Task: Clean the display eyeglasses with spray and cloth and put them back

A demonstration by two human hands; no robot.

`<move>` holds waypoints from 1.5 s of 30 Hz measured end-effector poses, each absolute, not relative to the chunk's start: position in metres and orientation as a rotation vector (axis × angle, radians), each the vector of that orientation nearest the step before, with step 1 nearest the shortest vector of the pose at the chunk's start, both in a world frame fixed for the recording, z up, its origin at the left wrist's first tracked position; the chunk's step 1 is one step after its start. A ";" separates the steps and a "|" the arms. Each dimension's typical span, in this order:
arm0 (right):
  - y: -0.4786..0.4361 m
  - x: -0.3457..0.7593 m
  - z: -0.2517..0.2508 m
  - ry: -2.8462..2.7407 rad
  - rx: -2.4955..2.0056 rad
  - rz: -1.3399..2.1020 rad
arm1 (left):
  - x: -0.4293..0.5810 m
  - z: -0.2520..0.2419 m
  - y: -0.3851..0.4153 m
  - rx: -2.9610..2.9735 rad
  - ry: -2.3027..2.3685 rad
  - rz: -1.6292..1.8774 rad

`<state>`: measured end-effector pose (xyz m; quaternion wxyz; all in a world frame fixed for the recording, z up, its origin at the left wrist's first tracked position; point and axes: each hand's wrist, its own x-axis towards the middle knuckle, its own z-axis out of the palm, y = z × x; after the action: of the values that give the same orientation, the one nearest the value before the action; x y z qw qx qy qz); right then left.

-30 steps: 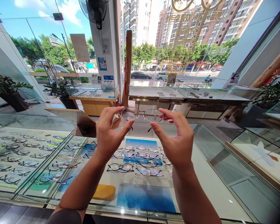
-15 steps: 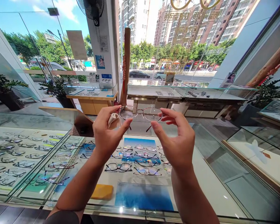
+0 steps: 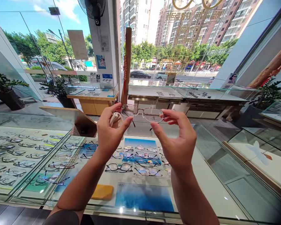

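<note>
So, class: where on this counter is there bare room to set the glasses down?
Barest: the white strip between the displayed frames and the counter's right edge. Also the front, right of the yellow block. Crowded: the left, by the mirror, with frames packed under the glass.

One left hand [image 3: 109,136], one right hand [image 3: 179,142] — one pair of glasses [image 3: 142,114], one cloth [image 3: 115,119] — one yellow case [image 3: 103,192].

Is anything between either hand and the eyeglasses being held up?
Nothing visible. The left hand and the right hand each pinch one end of the eyeglasses. A beige cloth sits tucked in the left hand beside the lens; whether it slips under a fingertip cannot be told.
</note>
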<state>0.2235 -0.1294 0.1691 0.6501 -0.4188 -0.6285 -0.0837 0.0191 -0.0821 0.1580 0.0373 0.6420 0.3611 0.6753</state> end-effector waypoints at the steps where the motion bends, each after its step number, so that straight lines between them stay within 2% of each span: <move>1: -0.129 0.223 0.169 -1.428 -0.951 -0.189 | 0.020 0.158 -0.082 1.951 1.115 2.077; 24: -0.119 0.223 0.167 -1.474 -0.985 0.080 | 0.017 0.158 -0.085 2.047 1.119 2.404; 35: -0.121 0.223 0.168 -1.438 -0.948 -0.069 | 0.016 0.163 -0.086 1.943 1.150 2.118; 45: -0.121 0.223 0.171 -1.460 -0.949 -0.130 | 0.016 0.161 -0.085 2.024 1.159 2.264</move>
<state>0.2234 -0.1208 0.1710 0.6423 -0.4165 -0.6409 -0.0572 0.0159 -0.0846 0.1607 -0.0543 0.6216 0.3561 0.6956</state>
